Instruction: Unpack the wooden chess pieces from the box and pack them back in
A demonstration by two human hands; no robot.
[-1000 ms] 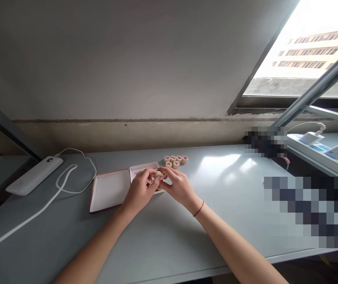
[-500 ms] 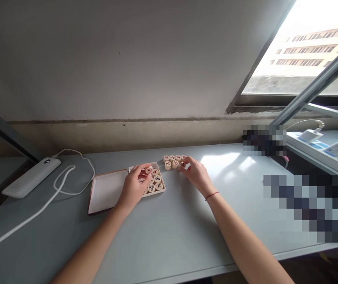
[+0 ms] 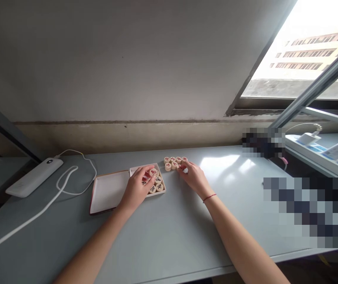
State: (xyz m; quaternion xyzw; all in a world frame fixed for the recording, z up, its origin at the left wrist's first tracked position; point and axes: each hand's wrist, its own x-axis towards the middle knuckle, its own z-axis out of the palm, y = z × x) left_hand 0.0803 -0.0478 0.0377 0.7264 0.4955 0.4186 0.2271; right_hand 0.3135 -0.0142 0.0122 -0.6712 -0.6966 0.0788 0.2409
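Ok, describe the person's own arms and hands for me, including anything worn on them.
The left hand and right hand are both ungloved. The left forearm and right forearm show no sleeves within the picture. A thin red band, like a cord, circles the right wrist; no band or watch shows on the left.

Far chess pieces (image 3: 173,159): cream, red characters. Boxed pieces (image 3: 159,187): cream, black characters. Box (image 3: 133,170): white. Lid (image 3: 109,191) on its left: white inside, dark red edge. Desk (image 3: 157,244): plain blue-grey. Bracelet (image 3: 209,198): red. Power bank (image 3: 34,177) and cable (image 3: 29,220), far left: white. Wall (image 3: 121,79): grey, beige low band.
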